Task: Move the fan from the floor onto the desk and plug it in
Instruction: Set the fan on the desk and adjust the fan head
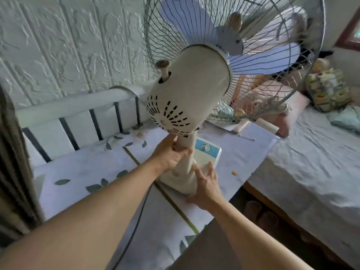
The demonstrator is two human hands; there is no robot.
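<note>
A cream table fan [189,90] with pale blue blades and a wire cage stands on the desk [81,172], its base near the desk's right edge. My left hand [171,154] is wrapped around the fan's neck just under the motor housing. Fingers spread, my right hand [206,184] rests flat against the near right side of the fan's base. The fan's dark cord [136,221] runs from the base down across the desk toward me. No plug or socket is in view.
The desk has a leaf-patterned cover and a metal rail [78,108] at its back against a textured white wall. A bed [311,162] with pillows and clothes lies right of the desk. Slippers [261,213] sit on the floor between them.
</note>
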